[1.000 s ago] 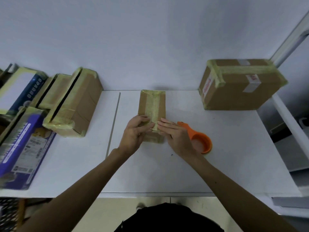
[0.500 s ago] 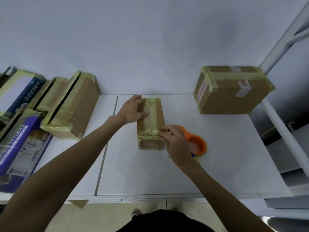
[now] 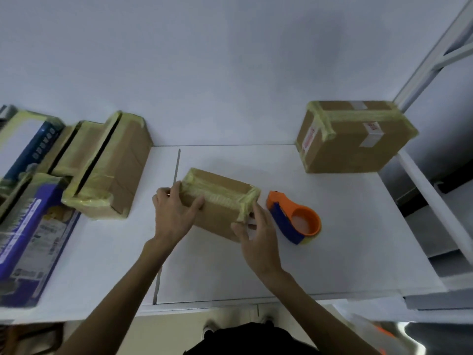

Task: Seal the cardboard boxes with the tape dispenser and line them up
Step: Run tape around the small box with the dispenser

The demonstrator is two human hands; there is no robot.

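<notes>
Far L of the small cardboard box [image 3: 220,185], blue printed cartons [image 3: 28,239] lie flat w/ yellowish tape on their edges. Nearer it, but well apart, a row of taped cardboard boxes [image 3: 122,170] stands side by side. I read that as the line-up this one is meant to join.

The L hand [image 3: 174,216] grips the small box's L end, thumb over the top by the tape and fingers curled round the far side. The box sits skewed on the white table [image 3: 345,239], w/ tape along its top and folded over the R end. Can't tell if it's fully resting.

The R hand [image 3: 258,237] grasps its near R corner, thumb on the front face. A hold at both ends gives control for turning or sliding it, I'd judge.

Just R of the box, the orange tape dispenser [image 3: 280,204] lies parked w/ neither hand on it, so taping here looks done. Far R and behind, a bigger taped box [image 3: 358,149] sits by the wall.
</notes>
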